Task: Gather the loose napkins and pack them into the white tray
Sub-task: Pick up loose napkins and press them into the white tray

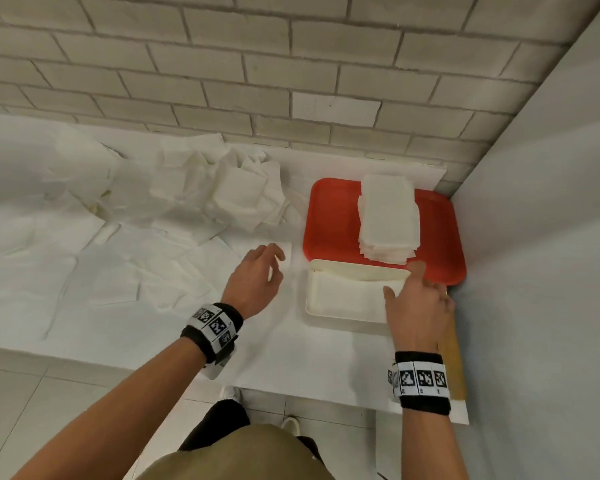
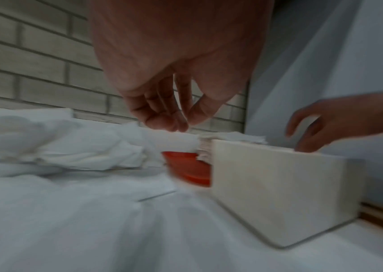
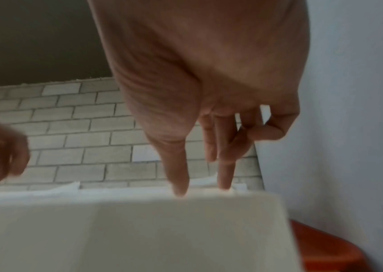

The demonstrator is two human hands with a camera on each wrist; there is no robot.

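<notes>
Both hands hovering, fingers loose, holding nothing.
Left hand nearing napkins; right hand touching tray. Napkins look soft, light: pinch stacks.

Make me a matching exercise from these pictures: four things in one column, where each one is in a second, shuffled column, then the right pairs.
Things:
1. white tray
2. stacked napkins
3. loose napkins
4. right hand

Places:
A. on the red tray
B. scattered across the table's left side
C. at the white tray's right end
D. on the table, just in front of the red tray

Pairs: 1-D, 2-A, 3-B, 4-C
</notes>
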